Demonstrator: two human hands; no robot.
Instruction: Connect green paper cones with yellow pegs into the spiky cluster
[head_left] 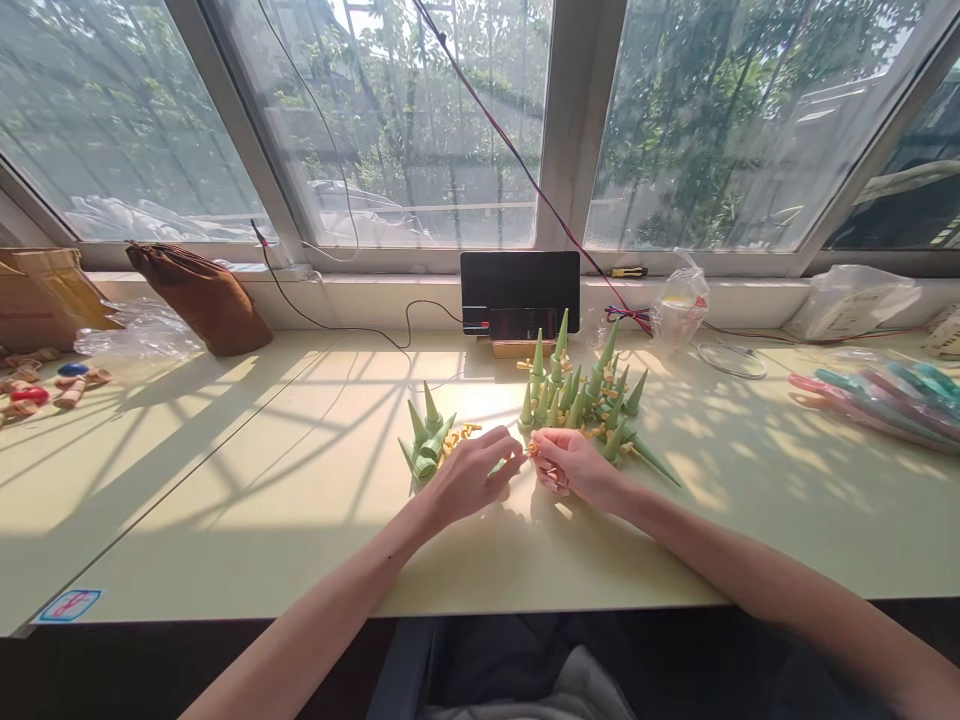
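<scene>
My right hand (576,467) pinches a small orange-yellow piece (532,449) between thumb and fingertips. Close on its left, my left hand (474,472) is curled with its fingertips drawn together near that piece; whatever it grips is hidden. A bit of green shows between the left thumb and fingers. Beside the left hand stand a few green cone-shaped pieces (430,408), with small yellow pieces (463,432) next to them. Behind the right hand is a larger cluster of green cones (600,383), mostly upright, with yellow pieces among them. One long cone (654,460) lies slanted at the cluster's right edge.
A black tablet (520,282) leans on a stand at the back. On the left are a brown drawstring bag (202,305) and wooden toys (71,385). Plastic-wrapped coloured items (885,400) lie right. Cables run along the sill and table (247,560).
</scene>
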